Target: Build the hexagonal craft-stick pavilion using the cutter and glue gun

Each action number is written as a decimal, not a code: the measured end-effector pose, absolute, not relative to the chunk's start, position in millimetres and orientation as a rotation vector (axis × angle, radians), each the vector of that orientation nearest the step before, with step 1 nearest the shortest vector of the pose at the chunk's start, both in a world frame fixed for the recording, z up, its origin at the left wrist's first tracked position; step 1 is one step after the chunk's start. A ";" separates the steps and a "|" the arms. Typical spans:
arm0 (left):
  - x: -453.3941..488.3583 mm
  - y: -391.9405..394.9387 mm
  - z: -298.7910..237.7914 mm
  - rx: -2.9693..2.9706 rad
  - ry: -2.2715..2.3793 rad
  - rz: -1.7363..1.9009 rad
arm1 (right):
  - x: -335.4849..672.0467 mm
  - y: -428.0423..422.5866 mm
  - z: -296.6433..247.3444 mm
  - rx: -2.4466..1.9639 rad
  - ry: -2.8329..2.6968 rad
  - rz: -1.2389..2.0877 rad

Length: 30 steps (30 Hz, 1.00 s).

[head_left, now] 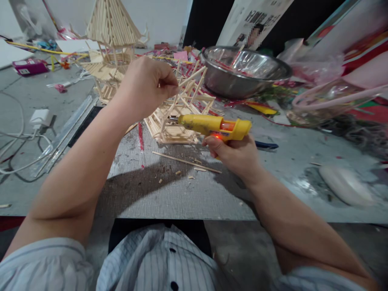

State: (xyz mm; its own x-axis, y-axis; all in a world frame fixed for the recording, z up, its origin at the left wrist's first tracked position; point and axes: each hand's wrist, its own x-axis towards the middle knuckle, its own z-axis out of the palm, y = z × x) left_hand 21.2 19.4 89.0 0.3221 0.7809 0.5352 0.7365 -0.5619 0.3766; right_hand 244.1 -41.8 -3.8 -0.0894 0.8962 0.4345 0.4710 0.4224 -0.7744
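My right hand [233,153] is wrapped round a yellow hot glue gun [209,124] with a red light glowing on it. The gun's metal nozzle points left, close to a small open frame [172,129] built of thin wooden sticks. Above that frame, my left hand [148,85] pinches the end of a wooden stick [193,76] that slants up to the right. Behind my left wrist stands a taller stick tower [112,24] with a cone-shaped roof. One loose stick [186,162] and several short offcuts lie in front of the frame.
A steel bowl [242,76] stands at the back right. White cables and a charger plug [41,118] lie at left, a purple box [29,67] behind them. A white computer mouse [345,184] is at right. Plastic bags and craft scraps crowd the back.
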 end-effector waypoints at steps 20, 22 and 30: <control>20.6 22.9 86.1 2.530 1.464 1.062 | 239.8 -35.2 -5.7 -1.191 -1.723 0.593; 20.6 22.9 86.1 2.527 1.475 1.052 | 240.1 -34.6 -6.9 -1.190 -1.700 0.589; 20.0 22.4 86.4 2.516 1.438 1.050 | 244.1 -36.6 -0.3 -1.192 -1.688 0.593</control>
